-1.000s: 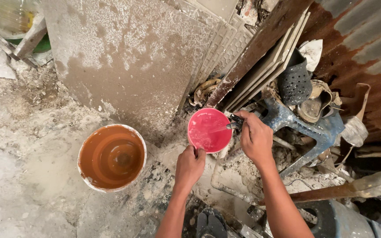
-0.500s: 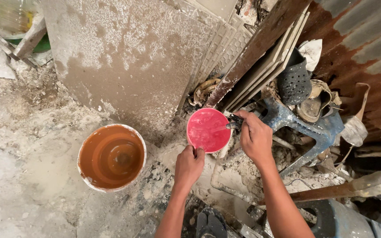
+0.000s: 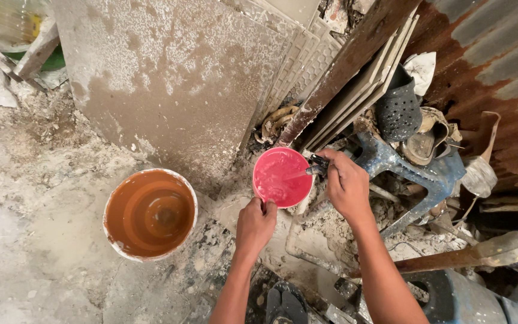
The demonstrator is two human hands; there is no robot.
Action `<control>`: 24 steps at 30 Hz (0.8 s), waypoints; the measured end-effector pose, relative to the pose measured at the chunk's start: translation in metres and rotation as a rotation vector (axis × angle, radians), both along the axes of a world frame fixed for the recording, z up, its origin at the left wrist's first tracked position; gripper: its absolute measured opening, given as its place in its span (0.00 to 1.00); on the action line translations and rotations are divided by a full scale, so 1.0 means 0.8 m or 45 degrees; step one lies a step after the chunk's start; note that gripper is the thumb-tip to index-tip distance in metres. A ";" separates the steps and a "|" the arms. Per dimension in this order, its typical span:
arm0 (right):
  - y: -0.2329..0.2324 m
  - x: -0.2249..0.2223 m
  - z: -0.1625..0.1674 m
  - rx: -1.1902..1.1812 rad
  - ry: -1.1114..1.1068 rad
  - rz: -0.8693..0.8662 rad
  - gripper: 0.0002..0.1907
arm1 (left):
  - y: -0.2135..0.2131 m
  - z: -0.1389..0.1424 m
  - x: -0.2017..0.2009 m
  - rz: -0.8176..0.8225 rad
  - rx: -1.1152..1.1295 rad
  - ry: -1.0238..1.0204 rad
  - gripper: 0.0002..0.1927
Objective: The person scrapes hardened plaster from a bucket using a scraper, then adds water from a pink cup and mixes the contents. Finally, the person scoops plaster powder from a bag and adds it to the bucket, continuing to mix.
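Left hand point(image 3: 256, 225) clamped on near rim of pink bowl point(image 3: 280, 177), held above rubble-strewn floor point(image 3: 43, 240). Right hand point(image 3: 346, 186) closed around small tool point(image 3: 317, 165), tip in bowl. Beside, orange-stained bucket point(image 3: 150, 214); beyond, leaning tiles point(image 3: 175, 84), blue plastic chair point(image 3: 418, 174).

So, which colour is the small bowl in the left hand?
Pink bowl, held by the left hand; head view.

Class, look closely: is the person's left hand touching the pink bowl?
Touching. The head view shows the left hand with its fingers hooked over the near rim of the pink bowl.
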State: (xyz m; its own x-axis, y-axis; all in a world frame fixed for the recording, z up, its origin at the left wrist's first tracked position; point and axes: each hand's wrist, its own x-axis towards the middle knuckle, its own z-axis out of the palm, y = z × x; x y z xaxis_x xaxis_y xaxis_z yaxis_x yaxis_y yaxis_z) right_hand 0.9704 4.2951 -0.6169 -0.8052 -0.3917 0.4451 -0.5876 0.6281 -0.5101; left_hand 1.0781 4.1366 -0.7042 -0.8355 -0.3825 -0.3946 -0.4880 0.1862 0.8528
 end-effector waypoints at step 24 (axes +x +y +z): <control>0.013 -0.011 -0.004 -0.096 -0.225 0.101 0.17 | 0.008 -0.013 0.000 -0.019 0.106 -0.034 0.17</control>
State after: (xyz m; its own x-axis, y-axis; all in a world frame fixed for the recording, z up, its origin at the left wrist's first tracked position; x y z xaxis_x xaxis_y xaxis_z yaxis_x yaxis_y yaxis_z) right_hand 0.9616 4.3054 -0.6202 -0.8414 -0.4281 0.3298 -0.5307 0.5397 -0.6535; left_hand 1.0781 4.1431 -0.7149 -0.8295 -0.3351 -0.4468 -0.5085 0.1225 0.8523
